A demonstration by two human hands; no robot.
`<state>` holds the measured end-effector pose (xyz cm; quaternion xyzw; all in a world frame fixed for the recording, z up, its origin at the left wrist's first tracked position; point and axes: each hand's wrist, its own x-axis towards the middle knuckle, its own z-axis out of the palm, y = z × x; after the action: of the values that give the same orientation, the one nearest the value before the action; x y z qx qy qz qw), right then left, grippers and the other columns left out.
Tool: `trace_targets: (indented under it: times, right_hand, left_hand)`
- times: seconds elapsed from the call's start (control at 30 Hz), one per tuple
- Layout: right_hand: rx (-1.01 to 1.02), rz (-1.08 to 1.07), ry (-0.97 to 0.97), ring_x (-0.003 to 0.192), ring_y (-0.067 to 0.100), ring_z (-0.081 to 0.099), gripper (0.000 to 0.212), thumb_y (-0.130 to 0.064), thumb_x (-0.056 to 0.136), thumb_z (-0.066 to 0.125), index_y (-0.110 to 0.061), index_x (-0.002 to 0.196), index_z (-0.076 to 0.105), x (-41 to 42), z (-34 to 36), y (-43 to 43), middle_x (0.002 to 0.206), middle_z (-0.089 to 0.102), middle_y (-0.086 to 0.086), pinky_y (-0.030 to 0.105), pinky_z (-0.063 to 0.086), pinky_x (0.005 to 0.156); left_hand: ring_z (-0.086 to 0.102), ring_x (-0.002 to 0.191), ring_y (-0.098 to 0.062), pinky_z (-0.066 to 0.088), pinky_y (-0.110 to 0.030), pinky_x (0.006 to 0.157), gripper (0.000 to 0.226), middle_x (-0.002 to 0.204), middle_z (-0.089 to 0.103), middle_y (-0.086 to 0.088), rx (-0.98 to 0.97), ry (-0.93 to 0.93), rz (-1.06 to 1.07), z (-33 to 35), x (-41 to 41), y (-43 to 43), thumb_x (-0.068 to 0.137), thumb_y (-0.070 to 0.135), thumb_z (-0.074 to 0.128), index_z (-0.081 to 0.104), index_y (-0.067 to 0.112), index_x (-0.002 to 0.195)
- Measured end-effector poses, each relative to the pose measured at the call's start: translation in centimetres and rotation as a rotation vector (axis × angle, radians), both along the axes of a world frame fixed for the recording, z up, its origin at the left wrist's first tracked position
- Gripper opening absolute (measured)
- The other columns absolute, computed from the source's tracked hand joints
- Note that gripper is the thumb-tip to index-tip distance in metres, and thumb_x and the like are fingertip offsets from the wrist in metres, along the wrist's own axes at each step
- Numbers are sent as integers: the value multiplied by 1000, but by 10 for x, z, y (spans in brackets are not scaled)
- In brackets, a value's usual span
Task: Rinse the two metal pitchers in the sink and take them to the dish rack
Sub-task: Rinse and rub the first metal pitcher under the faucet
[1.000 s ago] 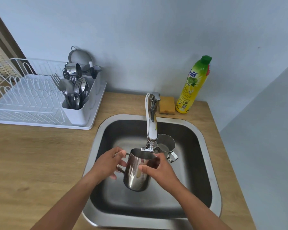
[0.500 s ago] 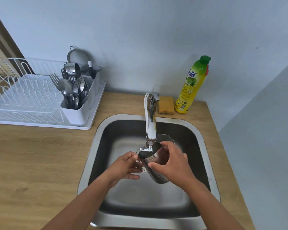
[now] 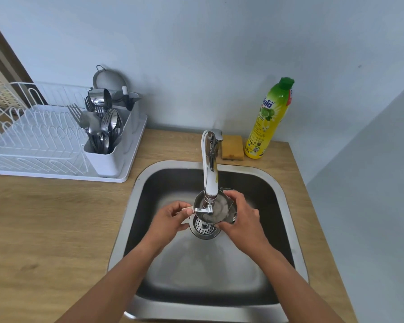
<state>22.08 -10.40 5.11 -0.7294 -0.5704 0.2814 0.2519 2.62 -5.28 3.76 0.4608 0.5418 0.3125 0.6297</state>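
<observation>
I hold one metal pitcher (image 3: 222, 207) over the sink (image 3: 135, 206), right under the faucet (image 3: 209, 173), its open mouth tipped up toward me. My right hand (image 3: 241, 221) wraps the pitcher's body from the right. My left hand (image 3: 173, 220) pinches its handle on the left side. The second metal pitcher (image 3: 227, 190) stands in the basin just behind, mostly hidden by my right hand and the held pitcher. The white dish rack (image 3: 33, 145) sits on the counter to the left of the sink.
The rack's cutlery caddy (image 3: 107, 157) holds forks, spoons and a small metal cup. A yellow sponge (image 3: 232, 148) and a yellow-green soap bottle (image 3: 268, 120) stand behind the sink. The drain strainer (image 3: 204, 228) lies below my hands. Wooden counter (image 3: 56, 229) surrounds the sink.
The pitcher went from upright to tipped on its side, then rose under the faucet tip with its mouth toward me. Both hands moved with it toward the back of the basin.
</observation>
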Motion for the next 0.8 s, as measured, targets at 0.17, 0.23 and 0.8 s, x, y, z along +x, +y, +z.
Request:
trace_targets:
  times: [0.17,0.23,0.8]
  right_hand:
    - [29,-60,147,121,15,55,79,-15,70,84,-49,124,39,-9,-11,6,124,59,-18,39,50,99]
    - [10,-83,223,119,9,57,79,-8,69,84,-51,123,44,-13,-14,7,123,62,-13,36,50,100]
    - [-264,-22,407,117,12,58,64,-12,72,83,-32,122,48,-6,-23,-8,120,63,-9,34,45,103]
  left_hand:
    - [68,89,-10,55,-29,83,7,101,72,12,134,158,-7,5,-14,4,82,10,76,76,15,87]
    - [69,93,-1,52,-26,88,12,101,73,18,212,240,-68,9,-20,5,78,14,79,77,25,81]
    - [65,83,-20,60,-32,68,14,99,67,-20,25,291,-125,-10,-26,-5,88,24,70,61,14,86]
